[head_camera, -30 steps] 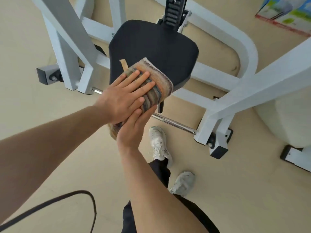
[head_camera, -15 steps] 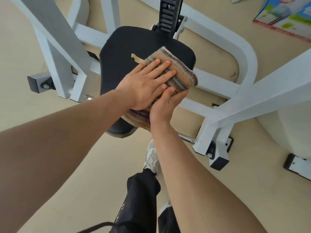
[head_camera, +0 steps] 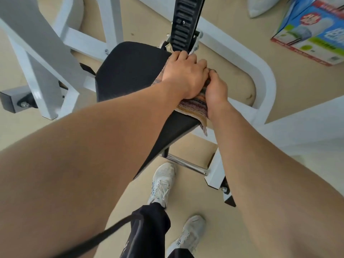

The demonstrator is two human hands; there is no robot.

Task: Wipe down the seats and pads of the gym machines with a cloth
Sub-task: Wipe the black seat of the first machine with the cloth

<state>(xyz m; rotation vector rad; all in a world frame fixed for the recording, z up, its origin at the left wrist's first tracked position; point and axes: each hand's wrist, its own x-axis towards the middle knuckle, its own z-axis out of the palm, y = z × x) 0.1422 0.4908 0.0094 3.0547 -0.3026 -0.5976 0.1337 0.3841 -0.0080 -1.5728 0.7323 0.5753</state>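
Both hands press the striped cloth (head_camera: 193,106) flat on the black seat (head_camera: 130,71) at its far-right edge by the adj. rack (head_camera: 186,21), left hand (head_camera: 184,75) curled over, right hand (head_camera: 216,90) bunching it, prob. for pressure.

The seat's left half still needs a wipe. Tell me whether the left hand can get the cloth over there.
Probably yes. The left hand lies on the cloth at the seat's back right; the black pad to its left is bare.
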